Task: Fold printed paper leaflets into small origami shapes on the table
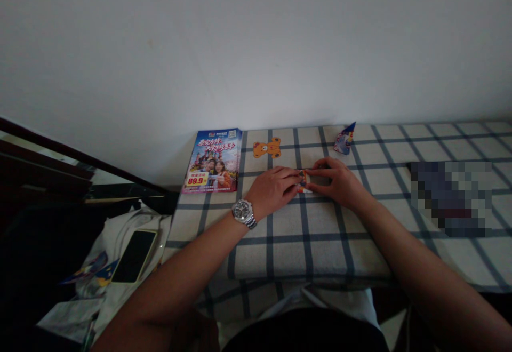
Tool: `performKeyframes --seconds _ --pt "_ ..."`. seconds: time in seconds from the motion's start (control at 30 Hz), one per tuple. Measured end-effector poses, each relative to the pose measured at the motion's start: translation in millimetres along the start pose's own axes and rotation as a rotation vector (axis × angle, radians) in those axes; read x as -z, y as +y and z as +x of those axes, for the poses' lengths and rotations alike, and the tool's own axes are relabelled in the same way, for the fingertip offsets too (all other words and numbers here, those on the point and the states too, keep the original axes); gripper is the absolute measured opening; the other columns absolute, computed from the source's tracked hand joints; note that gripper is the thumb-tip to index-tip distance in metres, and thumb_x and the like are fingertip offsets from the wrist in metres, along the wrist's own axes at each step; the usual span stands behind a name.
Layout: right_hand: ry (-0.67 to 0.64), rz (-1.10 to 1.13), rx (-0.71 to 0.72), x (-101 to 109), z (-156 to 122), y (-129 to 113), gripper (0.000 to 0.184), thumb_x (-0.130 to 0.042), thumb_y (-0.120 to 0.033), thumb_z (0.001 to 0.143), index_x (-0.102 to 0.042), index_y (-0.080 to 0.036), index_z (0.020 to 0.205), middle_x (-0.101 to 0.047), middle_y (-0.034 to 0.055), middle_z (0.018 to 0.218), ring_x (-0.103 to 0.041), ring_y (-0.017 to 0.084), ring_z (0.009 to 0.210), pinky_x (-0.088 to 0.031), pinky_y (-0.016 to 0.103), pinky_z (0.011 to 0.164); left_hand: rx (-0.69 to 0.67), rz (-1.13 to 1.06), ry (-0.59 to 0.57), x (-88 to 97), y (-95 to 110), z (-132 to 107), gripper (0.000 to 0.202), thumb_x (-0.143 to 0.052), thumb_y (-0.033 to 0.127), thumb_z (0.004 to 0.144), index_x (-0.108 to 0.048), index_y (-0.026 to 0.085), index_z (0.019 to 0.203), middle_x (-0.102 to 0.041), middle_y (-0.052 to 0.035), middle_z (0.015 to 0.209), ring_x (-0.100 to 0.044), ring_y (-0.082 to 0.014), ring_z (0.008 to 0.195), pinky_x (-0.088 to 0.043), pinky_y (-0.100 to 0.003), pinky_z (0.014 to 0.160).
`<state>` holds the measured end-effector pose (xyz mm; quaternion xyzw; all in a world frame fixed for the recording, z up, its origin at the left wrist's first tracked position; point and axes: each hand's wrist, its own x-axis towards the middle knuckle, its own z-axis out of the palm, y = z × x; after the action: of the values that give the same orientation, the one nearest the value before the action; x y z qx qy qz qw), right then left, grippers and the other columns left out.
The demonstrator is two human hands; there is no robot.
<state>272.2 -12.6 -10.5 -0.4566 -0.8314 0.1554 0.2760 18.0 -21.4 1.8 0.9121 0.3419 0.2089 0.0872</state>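
Observation:
A small piece of folded printed paper (304, 188), orange and white, lies on the checked tablecloth between my hands. My left hand (276, 186), with a silver watch on the wrist, presses its closed fingers on the paper's left side. From the right, my right hand (334, 181) grips the paper's edge with thumb and forefinger curled round in a pinch. Much of the paper is hidden under my fingers. Beyond my right hand stands a pointed folded paper piece (344, 140), blue and multicoloured. An orange bear-shaped cutout (267, 148) lies beyond my left hand.
A stack of blue printed flyers (214, 162) lies at the table's left end. A dark, pixelated item (450, 200) is at the right. Below the table's left side, a phone (135, 256) rests on pale cloth (108, 234). A white wall runs behind the table.

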Motion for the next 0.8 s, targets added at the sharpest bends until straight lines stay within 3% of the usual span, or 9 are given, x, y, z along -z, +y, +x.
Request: performKeyframes --seconds 0.27,0.43,0.8 --pt "0.026 0.005 -0.022 0.7 1.4 -2.4 0.027 -0.07 -0.039 0.096 -0.08 -0.025 0.117 -0.07 0.0102 0.108 -0.068 0.028 0.103 -0.057 0.044 0.094 -0.009 0.012 0.012 -1.7 -1.0 0.1 0.023 -0.059 0.027 0.103 -0.072 0.021 0.121 -0.07 -0.0039 0.135 -0.064 -0.022 0.119 -0.055 -0.041 0.106" --pt "0.058 -0.044 -0.049 -3.1 1.5 -5.7 0.038 -0.075 -0.04 0.092 -0.076 -0.023 0.126 -0.067 0.0118 0.111 -0.067 0.03 0.104 -0.057 0.047 0.095 -0.002 0.002 0.045 -5.2 -2.0 0.1 0.022 -0.061 0.028 0.102 -0.073 0.021 0.118 -0.069 -0.0052 0.135 -0.065 -0.023 0.12 -0.055 -0.042 0.105" --pt "0.06 -0.021 -0.041 -3.5 4.6 -10.2 0.027 -0.076 -0.036 0.091 -0.077 -0.022 0.114 -0.068 0.0114 0.108 -0.067 0.031 0.103 -0.055 0.049 0.095 -0.004 0.02 0.092 -6.8 -0.9 -1.2 0.023 -0.063 0.027 0.1 -0.072 0.021 0.12 -0.067 -0.0081 0.133 -0.063 -0.0254 0.12 -0.053 -0.045 0.104"
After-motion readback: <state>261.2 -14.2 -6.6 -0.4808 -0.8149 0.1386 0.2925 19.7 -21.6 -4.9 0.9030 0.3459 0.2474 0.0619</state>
